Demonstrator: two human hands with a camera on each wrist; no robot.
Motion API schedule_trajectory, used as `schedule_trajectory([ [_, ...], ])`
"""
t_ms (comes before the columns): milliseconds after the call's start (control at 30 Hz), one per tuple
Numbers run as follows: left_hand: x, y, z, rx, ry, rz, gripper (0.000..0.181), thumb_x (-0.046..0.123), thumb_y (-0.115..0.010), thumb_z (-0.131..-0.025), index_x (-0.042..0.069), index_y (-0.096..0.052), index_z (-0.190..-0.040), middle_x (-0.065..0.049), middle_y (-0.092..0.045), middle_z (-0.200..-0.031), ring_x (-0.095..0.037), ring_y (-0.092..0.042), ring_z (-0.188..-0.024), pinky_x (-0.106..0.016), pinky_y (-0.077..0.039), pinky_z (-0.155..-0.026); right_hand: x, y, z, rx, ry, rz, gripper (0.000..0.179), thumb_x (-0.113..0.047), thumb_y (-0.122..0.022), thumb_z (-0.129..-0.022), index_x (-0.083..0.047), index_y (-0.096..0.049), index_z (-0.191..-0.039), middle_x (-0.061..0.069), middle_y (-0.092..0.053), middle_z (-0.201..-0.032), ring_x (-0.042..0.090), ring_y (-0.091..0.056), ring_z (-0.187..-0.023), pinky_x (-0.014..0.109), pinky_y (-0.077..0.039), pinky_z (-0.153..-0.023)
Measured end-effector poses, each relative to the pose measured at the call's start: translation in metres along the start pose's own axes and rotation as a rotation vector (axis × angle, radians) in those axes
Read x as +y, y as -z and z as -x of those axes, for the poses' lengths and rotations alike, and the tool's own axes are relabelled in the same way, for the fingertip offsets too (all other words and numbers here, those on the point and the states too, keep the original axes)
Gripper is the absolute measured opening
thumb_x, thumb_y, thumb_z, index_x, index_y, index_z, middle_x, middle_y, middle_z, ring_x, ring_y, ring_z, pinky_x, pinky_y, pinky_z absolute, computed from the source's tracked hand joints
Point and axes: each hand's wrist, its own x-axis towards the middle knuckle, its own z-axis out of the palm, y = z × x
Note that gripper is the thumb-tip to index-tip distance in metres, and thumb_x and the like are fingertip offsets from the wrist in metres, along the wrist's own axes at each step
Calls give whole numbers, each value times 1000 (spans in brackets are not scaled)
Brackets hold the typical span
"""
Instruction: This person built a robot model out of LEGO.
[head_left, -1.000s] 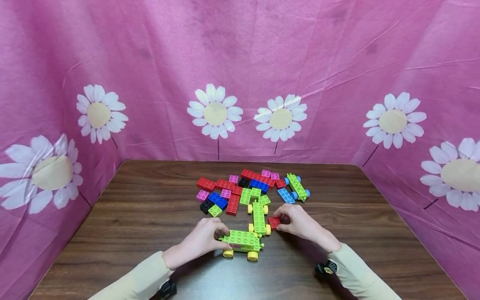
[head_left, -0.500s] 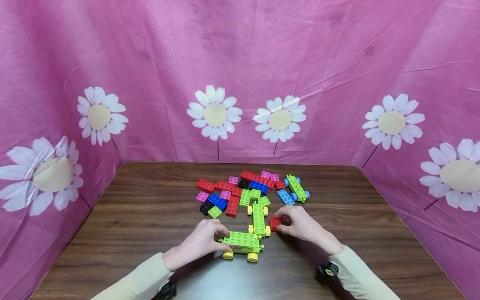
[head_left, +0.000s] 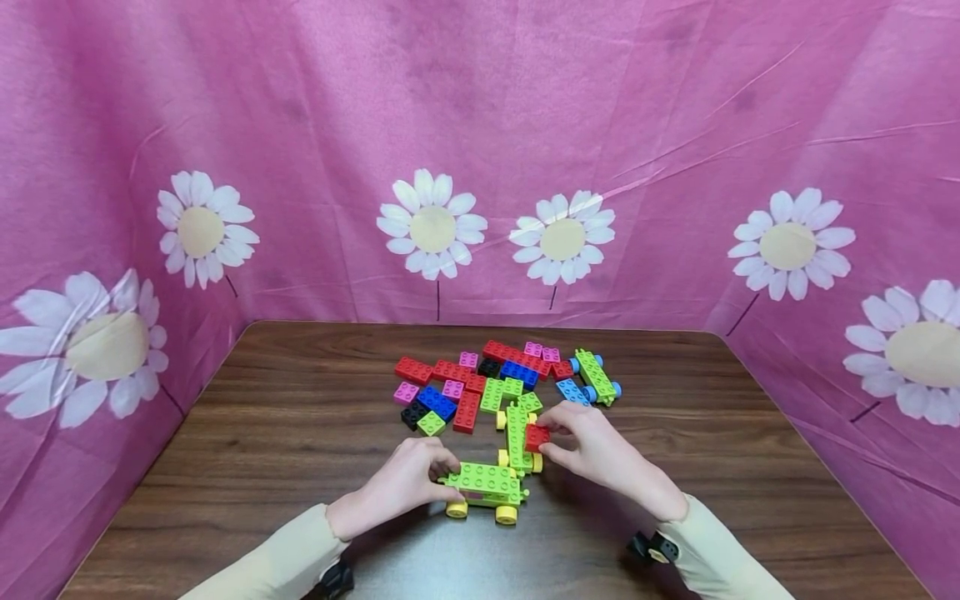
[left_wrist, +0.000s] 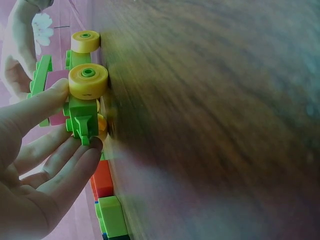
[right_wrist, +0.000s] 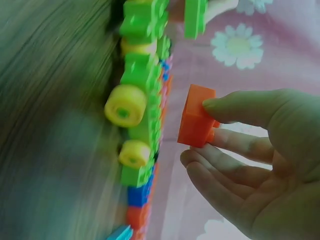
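My left hand [head_left: 408, 479] grips the rear of a toy car [head_left: 483, 483]. The car has a green base on yellow wheels, a pink brick [left_wrist: 57, 85] in its middle and a green plate on top. Its thumb lies against the pink brick in the left wrist view, with the fingers on the far side. My right hand [head_left: 596, 446] pinches a small red brick [head_left: 536, 438] between thumb and fingers. In the right wrist view the red brick [right_wrist: 196, 117] is raised off the table, beside a second green wheeled base [head_left: 517, 433] with yellow wheels. That base sits end-on to the car.
Behind the bases lies a cluster of loose bricks: red [head_left: 465, 411], blue [head_left: 437, 402], pink [head_left: 406, 392], black [head_left: 412, 414] and green. A green base with blue wheels [head_left: 595, 377] stands at the back right, next to a light blue brick [head_left: 572, 391]. A pink flowered cloth hangs behind the table.
My right hand has lifted the red brick from the table and moved it left, over the edge of the second base. My left hand keeps its hold on the car.
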Motion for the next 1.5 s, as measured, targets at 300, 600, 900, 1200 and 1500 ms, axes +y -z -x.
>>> schedule_trajectory([
  [300, 0, 0, 0, -4, 11, 1, 26, 25, -89, -71, 9, -76, -87, 0, -70, -78, -4, -63, -70, -14, -49, -65, -28, -5, -8, -15, 58, -64, 23, -12, -78, -84, -6, -70, -104, 3, -70, -96, 18, -68, -87, 30, -59, -76],
  [600, 1, 1, -1, -23, 25, 5, 26, 25, -88, -72, 8, -76, -88, 0, -69, -79, -4, -63, -71, -15, -49, -64, -46, -15, -15, -64, 92, -80, 24, -16, -77, -85, -8, -70, -107, 2, -71, -99, 17, -68, -88, 27, -59, -77],
  [900, 2, 2, -1, -22, 13, 0, 25, 24, -88, -72, 8, -76, -87, 0, -69, -78, -5, -64, -70, -14, -49, -63, -58, -20, -21, -96, 109, -105, 22, -17, -76, -87, -9, -70, -107, 1, -71, -99, 15, -66, -84, 26, -58, -73],
  [1200, 2, 3, 0, -11, -2, -2, 25, 24, -88, -72, 8, -76, -87, 0, -69, -78, -4, -64, -70, -14, -49, -63, -62, -24, -24, -115, 109, -95, 22, -18, -75, -88, -8, -69, -107, 2, -72, -101, 15, -68, -87, 25, -58, -75],
  [1500, 1, 3, -1, -20, 2, -24, 26, 25, -88, -73, 7, -76, -89, 0, -71, -79, -6, -65, -71, -15, -49, -65, -64, -27, -26, -155, 84, -100, 25, -19, -75, -88, -9, -72, -110, 0, -70, -99, 14, -66, -85, 21, -56, -72],
])
